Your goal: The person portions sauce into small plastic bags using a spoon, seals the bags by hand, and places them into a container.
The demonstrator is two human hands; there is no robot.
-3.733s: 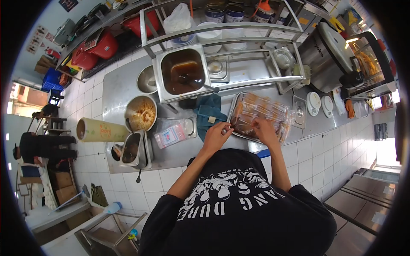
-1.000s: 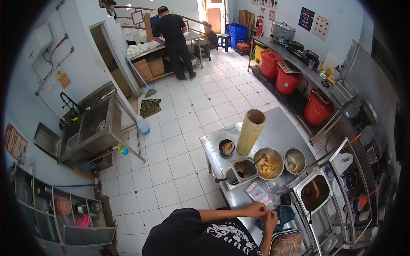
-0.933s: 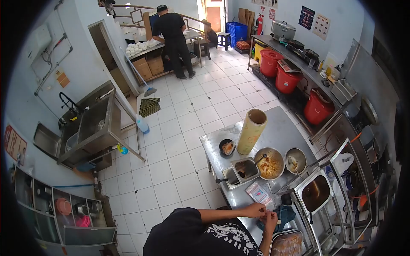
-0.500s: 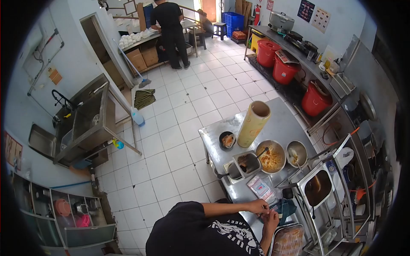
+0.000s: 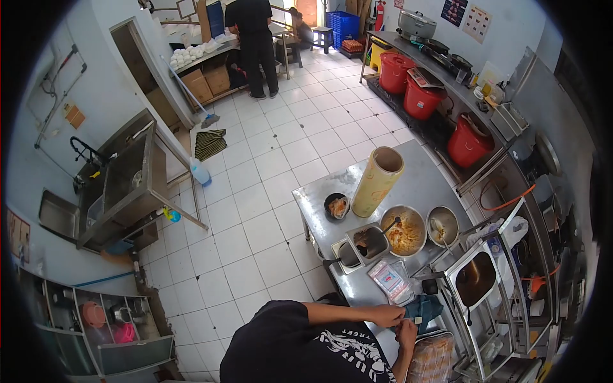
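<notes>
My left hand point(image 5: 387, 315) is closed in a pinch, its fingertips close to those of my right hand point(image 5: 406, 332). The fingers of my right hand are curled closed too. A small pale sliver shows between the fingertips, too small to name. Just beyond the hands lies a dark teal cloth point(image 5: 426, 311). Beside my right forearm is a tray of packs in clear plastic point(image 5: 431, 359), with orange-brown contents. Flat printed plastic packets point(image 5: 390, 281) lie on the steel table point(image 5: 325, 191) past my left hand.
On the table stand a large wrap roll point(image 5: 377, 182), a bowl of shredded food point(image 5: 404, 233), a smaller steel bowl point(image 5: 442, 226), a black bowl point(image 5: 336, 207) and steel containers point(image 5: 369, 244). A metal rack point(image 5: 504, 281) borders the right. Another person point(image 5: 255, 45) stands at the far table.
My hands have come closer together, with my left hand a little lower. The whole view has shifted slightly.
</notes>
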